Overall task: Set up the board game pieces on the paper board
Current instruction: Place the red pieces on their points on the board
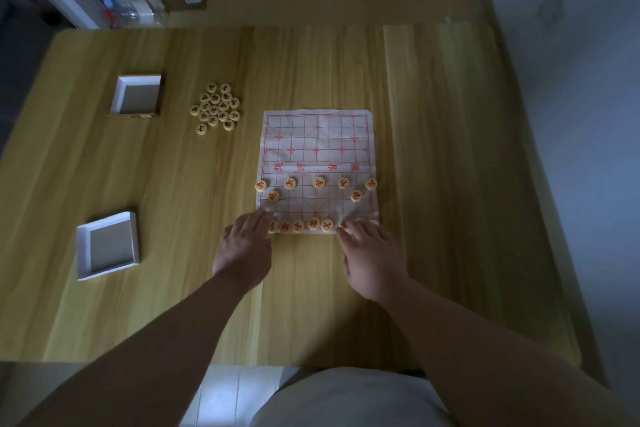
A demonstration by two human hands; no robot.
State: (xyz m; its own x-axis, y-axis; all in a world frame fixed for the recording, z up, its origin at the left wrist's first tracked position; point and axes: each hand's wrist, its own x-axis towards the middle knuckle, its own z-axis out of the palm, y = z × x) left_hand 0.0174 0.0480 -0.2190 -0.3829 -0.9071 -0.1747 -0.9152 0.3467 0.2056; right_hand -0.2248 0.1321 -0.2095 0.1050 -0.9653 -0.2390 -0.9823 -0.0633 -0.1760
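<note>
The left grip (244, 246) lies flat with straight fingers, pressing the near corner of the paper board (317, 146). The right grip (372, 258) is flat too, holding nothing. A row of red pieces (313, 223) runs between them. The black pieces (214, 108) are heaped on the surface (450, 149), well beyond the left grip.

The left grip (244, 250) and right grip (372, 260) cover the ends of the red row (313, 224); characters on the black pieces (215, 108) are too small to read.
</note>
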